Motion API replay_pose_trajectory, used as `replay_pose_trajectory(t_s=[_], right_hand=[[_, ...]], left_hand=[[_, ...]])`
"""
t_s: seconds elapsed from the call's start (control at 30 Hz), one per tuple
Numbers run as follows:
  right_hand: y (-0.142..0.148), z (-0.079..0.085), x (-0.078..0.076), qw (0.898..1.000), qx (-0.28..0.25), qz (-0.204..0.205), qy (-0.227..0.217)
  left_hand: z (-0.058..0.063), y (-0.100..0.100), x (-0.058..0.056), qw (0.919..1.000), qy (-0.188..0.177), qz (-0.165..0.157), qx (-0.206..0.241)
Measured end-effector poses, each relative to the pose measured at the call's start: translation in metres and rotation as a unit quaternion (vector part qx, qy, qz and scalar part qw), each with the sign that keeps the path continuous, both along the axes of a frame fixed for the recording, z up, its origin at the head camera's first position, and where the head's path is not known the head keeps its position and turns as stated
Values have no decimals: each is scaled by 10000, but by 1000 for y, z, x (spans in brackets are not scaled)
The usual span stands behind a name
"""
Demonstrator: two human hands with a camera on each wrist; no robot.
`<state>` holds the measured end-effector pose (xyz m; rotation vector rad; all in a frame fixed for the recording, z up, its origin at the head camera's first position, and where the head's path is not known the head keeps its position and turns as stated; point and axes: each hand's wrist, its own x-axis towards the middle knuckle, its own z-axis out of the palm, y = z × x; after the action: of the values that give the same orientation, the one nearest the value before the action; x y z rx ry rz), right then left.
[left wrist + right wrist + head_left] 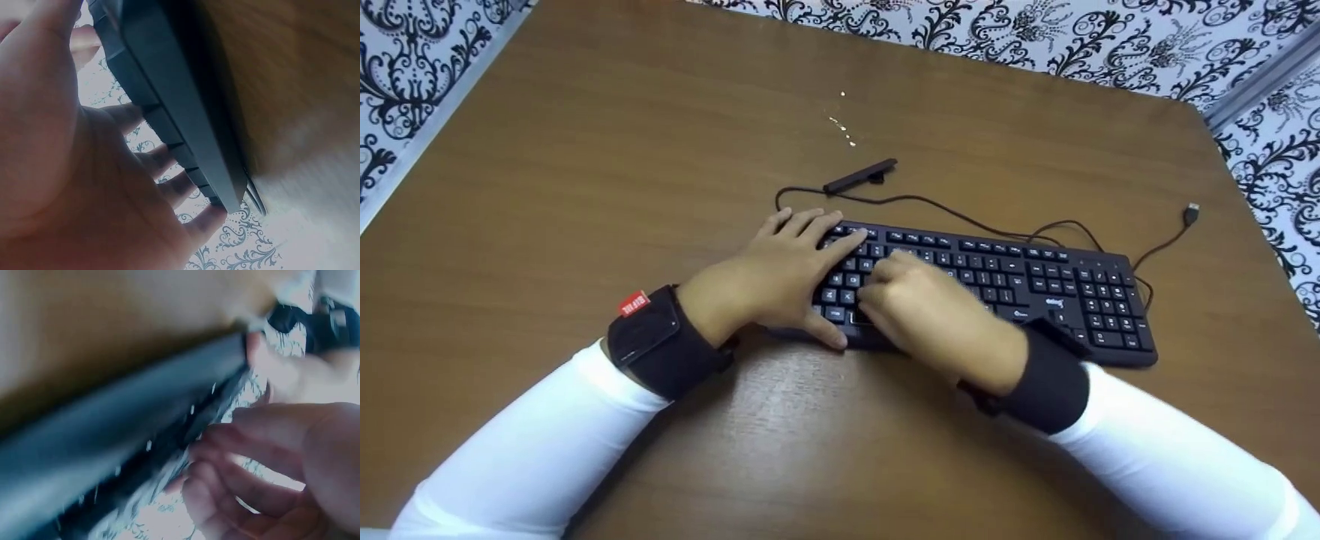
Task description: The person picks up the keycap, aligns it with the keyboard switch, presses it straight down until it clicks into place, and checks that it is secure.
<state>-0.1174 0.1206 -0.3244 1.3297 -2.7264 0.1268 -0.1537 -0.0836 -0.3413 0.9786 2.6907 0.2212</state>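
Observation:
A black keyboard (pixel 1099 270) lies on the brown table. My left hand (pixel 784 274) rests spread across its left end, fingertips by the back edge and thumb at the front edge. Seen from the left wrist, the straight fingers (pixel 157 160) reach over the keys. My right hand (pixel 934 311) is curled low over the middle keys, knuckles up. The right wrist view is blurred; there the bent fingers (pixel 225 478) touch or nearly touch the keyboard's (pixel 129 405) key side, and no object shows between them. Several small white marks line the keyboard's front part.
Behind the keyboard lies a narrow black bar (pixel 859 176) with a small stub. The cable (pixel 937 206) loops behind the keyboard, its USB plug (pixel 1191 214) at the right. Small white bits (pixel 842 131) lie farther back on the table (pixel 622 150). Patterned wallpaper (pixel 1035 30) borders it.

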Motion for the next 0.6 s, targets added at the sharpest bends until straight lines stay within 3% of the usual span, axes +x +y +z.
replay_pose_trajectory(t_s=[0.1, 0.23, 0.43, 0.6], right_hand=[[4, 8, -18, 9977, -458, -176, -458], [12, 19, -49, 9943, -395, -706, -698], [21, 30, -100, 9821, 231, -1288, -1354], [18, 32, -130, 9680, 1255, -1106, -1868]], left_hand=[[-1, -2, 1, 10000, 4, 14, 17], [0, 0, 1, 10000, -55, 14, -9], [2, 1, 0, 10000, -68, 22, 11], [1, -1, 1, 9999, -128, 60, 72]])
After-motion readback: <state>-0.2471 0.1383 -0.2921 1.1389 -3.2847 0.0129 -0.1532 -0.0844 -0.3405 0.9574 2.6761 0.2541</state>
